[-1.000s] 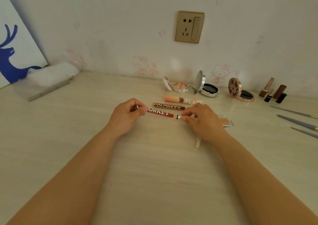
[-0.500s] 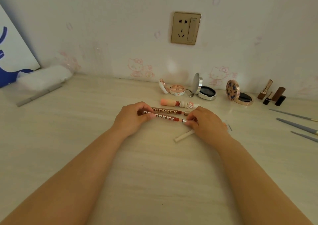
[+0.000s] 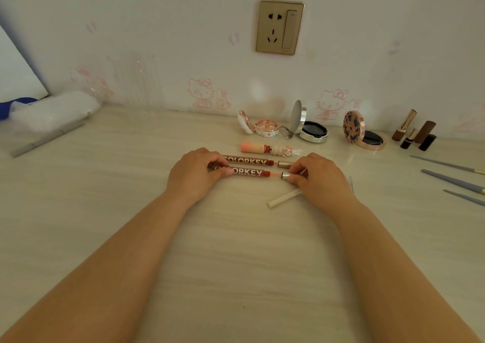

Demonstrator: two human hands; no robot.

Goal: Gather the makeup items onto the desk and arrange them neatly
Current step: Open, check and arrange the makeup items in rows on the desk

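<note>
**Two hands hold a lip gloss on the desk**

The pale desk (image 3: pixel 105 211) fills most of the view and meets a white wall (image 3: pixel 157 40) with pink cat pictures. A gold socket (image 3: pixel 279 27) sits on the wall. At the far left lies a white bundle (image 3: pixel 55 111) with a grey pen (image 3: pixel 47 139) beside it.

The left hand (image 3: pixel 195 174) has its fingers curled round one end of the near lip gloss (image 3: pixel 249 172). The right hand (image 3: pixel 319 178) pinches the cap end of the same lip gloss with curled fingers. The cap looks pulled a little way off, so a pink stick shows between the tube and the cap. This lip gloss lies flat, near the middle of the desk.

A second lip gloss (image 3: pixel 249 161) lies just behind it, side by side with it. Behind that lies a pink bottle (image 3: pixel 265 149) on its side.

Near the wall stand three open round cases: a pink case (image 3: pixel 262 127), a silver case (image 3: pixel 312 130) and a gold case (image 3: pixel 364 135). To their right is a small group of brown lipsticks (image 3: pixel 417 132).

Three grey brushes (image 3: pixel 454 177) lie at the right edge. A white stick (image 3: pixel 283 198) lies by the right hand.
</note>
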